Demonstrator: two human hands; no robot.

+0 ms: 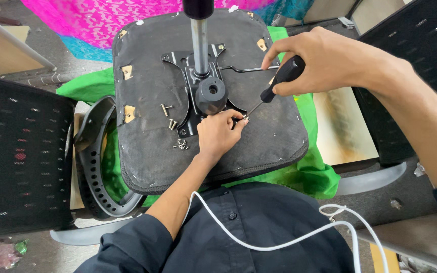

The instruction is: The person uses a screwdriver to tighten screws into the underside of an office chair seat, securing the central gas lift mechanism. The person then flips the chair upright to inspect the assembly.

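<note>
Chair seat (pixel 147 136), black and upside down, lies on green cloth (pixel 309 177) with its metal plate (pixel 188 96) and gas cylinder (pixel 199 40) facing up. The right hand (pixel 319 58) grips a black-handled screwdriver (pixel 279 81), tip at the plate's edge. The left hand (pixel 218 134) pinches a screw there. Loose screws (pixel 180 145) lie just beside.

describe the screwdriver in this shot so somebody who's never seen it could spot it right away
Start at the big black upturned chair seat lying on green cloth in the middle of the view. Near its centre is a black metal plate with a silver column; just right of that, the right hand grips the screwdriver. It is the only tool with a fat black handle and thin shaft slanting down to the left hand.
</note>
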